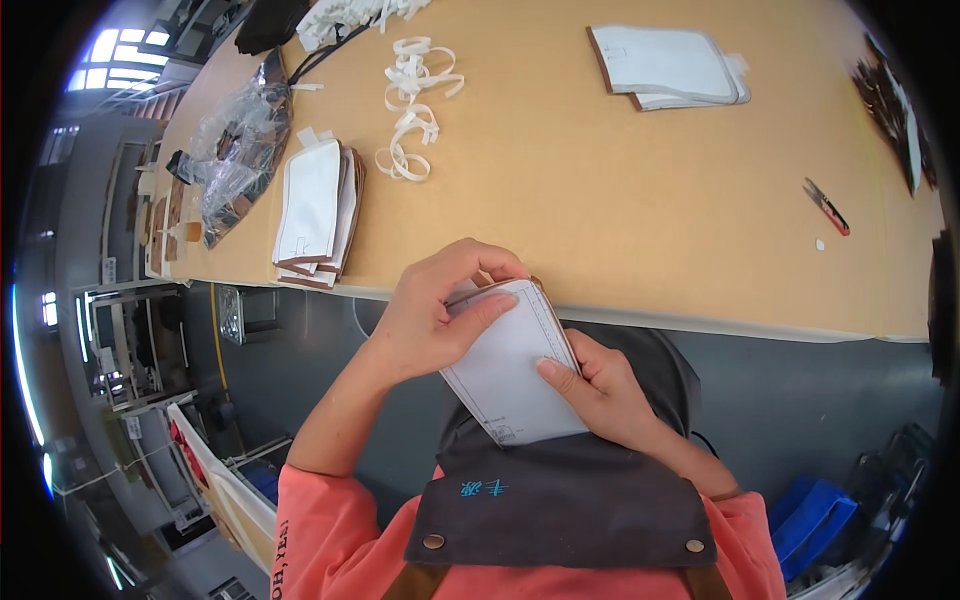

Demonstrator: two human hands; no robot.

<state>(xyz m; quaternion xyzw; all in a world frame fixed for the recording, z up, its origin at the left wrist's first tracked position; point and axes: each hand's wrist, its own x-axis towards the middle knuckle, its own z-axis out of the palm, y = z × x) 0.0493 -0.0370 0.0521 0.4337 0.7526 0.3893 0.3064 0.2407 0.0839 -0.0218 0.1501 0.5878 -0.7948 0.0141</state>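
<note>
Just off the table's front edge, over my lap, I hold a flat white panel with brown edges (pixel 515 375), printed with thin lines along its sides. My left hand (pixel 445 310) pinches its top edge, thumb on the white face and fingers curled behind. From the right, my right hand (pixel 605 390) grips the side, its thumb lying on the face. The panel is tilted, and its back is hidden from me. A stack of similar brown-edged white panels (pixel 312 205) lies on the table to the left of my hands.
More white panels (pixel 665 65) lie at the back right of the tan table (pixel 520 160). Red-handled thread snips (pixel 827 208) rest on the right, beside a small white disc (pixel 819 244). Curled white tape (pixel 408 110) and a clear plastic bag (pixel 240 145) lie to the left. Dark pieces (pixel 890 110) sit far right.
</note>
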